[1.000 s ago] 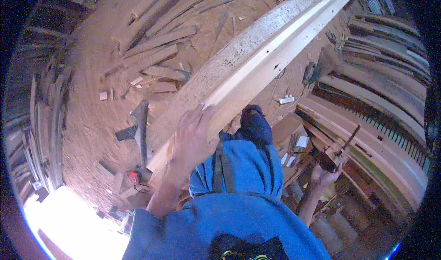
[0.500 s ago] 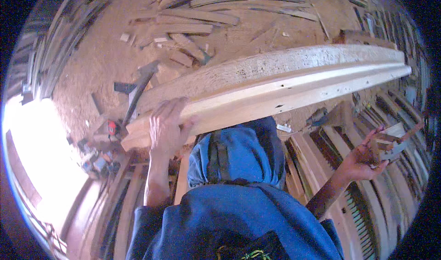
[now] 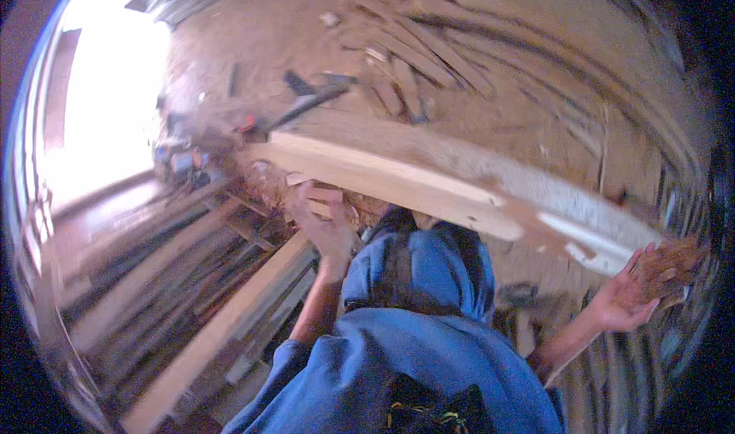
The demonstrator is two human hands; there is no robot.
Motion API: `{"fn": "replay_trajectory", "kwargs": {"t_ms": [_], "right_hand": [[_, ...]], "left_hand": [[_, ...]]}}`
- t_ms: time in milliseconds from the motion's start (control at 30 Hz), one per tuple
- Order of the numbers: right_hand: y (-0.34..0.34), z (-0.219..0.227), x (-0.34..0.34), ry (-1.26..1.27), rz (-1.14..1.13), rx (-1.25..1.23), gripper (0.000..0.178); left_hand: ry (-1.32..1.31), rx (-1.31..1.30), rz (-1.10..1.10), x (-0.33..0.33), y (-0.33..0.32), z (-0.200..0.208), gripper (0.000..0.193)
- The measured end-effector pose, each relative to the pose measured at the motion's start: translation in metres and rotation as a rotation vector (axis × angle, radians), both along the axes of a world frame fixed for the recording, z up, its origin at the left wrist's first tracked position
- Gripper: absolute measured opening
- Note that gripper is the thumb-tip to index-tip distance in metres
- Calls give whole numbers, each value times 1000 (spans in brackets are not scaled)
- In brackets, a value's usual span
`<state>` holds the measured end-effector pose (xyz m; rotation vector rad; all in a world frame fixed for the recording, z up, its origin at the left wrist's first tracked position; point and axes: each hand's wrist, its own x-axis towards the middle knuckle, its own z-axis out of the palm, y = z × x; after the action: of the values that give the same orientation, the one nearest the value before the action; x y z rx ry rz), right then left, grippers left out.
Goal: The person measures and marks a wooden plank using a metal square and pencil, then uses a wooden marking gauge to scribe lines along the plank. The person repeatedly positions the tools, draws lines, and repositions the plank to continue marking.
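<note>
Here, the two hands are well apart: the right hand (image 3: 629,299) is closed round a brown wooden block (image 3: 668,270) by the right end of a long pale beam (image 3: 383,178), while the left hand (image 3: 329,226) sits blurred below the beam's left part, its grip impossible to tell. The beam slants across before the person's blue clothing (image 3: 429,281), wood scraps (image 3: 406,81) lying beyond it.

Beam (image 3: 383,172): spans 10 to 3 o'clock | right hand (image 3: 624,305): 4 o'clock, gripping brown wooden piece (image 3: 668,271) | left hand (image 3: 328,231): 8 o'clock near centre, blurred | bright opening (image 3: 115,89): 10 o'clock
</note>
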<state>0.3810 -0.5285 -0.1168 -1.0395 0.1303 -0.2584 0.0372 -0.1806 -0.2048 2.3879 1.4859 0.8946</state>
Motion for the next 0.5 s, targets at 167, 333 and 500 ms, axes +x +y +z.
{"fn": "replay_trajectory", "kwargs": {"t_ms": [167, 333, 500], "right_hand": [[55, -52, 8, 134, 1143, 634, 62], [167, -69, -46, 410, 1360, 19, 65], [299, -39, -115, 92, 1618, -545, 52]], "left_hand": [[-465, -514, 275, 2, -22, -14, 60], [-963, -926, 354, 5, -16, -30, 90], [-775, -878, 138, -6, 7, -40, 124]]}}
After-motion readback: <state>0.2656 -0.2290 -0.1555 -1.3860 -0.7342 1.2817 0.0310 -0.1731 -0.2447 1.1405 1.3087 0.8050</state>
